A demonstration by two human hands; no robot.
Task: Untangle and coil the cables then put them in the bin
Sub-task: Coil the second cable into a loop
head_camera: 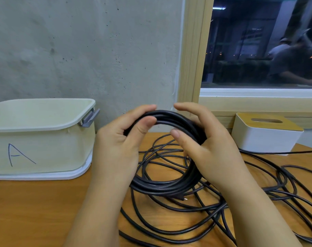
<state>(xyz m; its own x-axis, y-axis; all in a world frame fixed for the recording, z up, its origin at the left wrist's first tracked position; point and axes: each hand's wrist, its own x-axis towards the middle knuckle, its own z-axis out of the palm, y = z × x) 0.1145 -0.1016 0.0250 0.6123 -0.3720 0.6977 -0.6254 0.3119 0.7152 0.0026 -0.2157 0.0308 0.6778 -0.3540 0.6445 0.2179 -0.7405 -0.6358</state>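
Wooden worktop [35, 202] against grey concrete wall [98, 50], window [258, 41] right; left hand [119, 145] and right hand [210, 148] curled around black cable coil [169, 186].

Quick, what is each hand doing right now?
Left hand: grips the cable coil at its top.
Right hand: fingers curled around the same coil.

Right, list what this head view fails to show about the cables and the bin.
- Bin floor: hidden behind its near wall, so its contents cannot be told.
- Loose cables: cut off by the right and bottom edges, so their number and far ends are unknown.
- Coil: its sides are covered by the left hand and right hand.
- Window reflection: too blurred to read.
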